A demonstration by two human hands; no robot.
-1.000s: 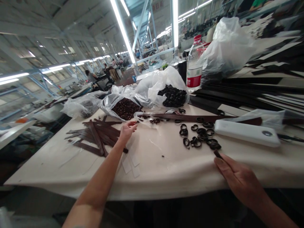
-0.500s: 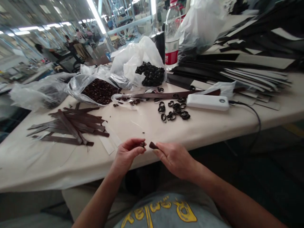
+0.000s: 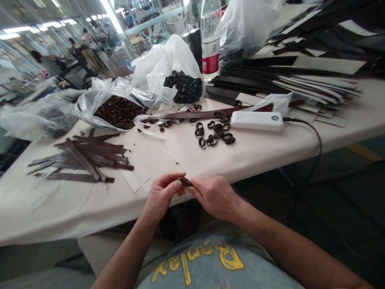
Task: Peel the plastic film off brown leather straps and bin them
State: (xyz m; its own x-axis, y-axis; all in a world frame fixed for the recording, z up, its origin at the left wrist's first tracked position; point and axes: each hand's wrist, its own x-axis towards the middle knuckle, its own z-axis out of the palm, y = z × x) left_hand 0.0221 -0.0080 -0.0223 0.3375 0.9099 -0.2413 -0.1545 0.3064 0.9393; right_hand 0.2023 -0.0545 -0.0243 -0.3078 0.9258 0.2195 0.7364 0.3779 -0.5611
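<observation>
At the table's front edge, my left hand [image 3: 162, 194] pinches a small brown loop, mostly hidden by its thumb and fingertips. A dark brown leather strap [image 3: 187, 182] sticks out from my right hand [image 3: 215, 197], which is closed around it. The strap's tip meets the left fingertips at the loop; whether it passes through cannot be made out. Left of the hands lies a pile of brown leather straps [image 3: 86, 154]. Beyond them, an open plastic bag holds many small brown loops [image 3: 118, 112], with a few loose ones [image 3: 164, 125] spilled beside it.
Black strap rings [image 3: 218, 132] lie in a cluster near a white power bank [image 3: 257, 121] with a cable. Behind stand a bag of black loops [image 3: 184, 87] and a plastic bottle [image 3: 209, 52]. Black strips [image 3: 288, 82] cover the right side. White strips [image 3: 134, 176] lie left.
My hands have come together, so the strap's tip now touches the small loop at the left fingertips. The view has shifted slightly.
</observation>
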